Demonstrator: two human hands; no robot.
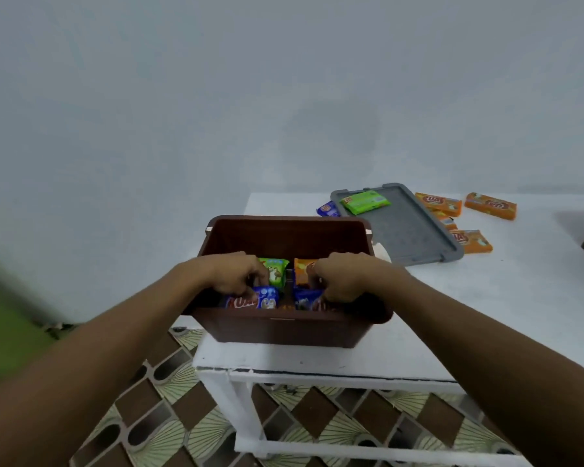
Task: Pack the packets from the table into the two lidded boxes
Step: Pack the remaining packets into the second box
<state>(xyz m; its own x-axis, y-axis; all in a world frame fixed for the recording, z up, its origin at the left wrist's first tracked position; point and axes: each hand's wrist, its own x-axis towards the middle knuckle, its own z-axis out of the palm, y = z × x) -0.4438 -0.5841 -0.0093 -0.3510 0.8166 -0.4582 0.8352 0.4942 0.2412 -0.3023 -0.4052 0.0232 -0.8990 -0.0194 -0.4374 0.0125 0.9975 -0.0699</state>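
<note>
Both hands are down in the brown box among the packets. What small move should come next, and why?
Probably lift the right hand out of the brown box and reach for the green packet on the grey lid. The packets inside look settled in rows, while that one, a blue packet and several orange packets lie outside on the table, and the lid must be cleared before closing.

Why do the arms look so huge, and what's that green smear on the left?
Head view: wide-angle lens stretches the forearms near the edges; the green patch at far left is too blurred to identify; the box mid-frame stays fairly sharp.
</note>
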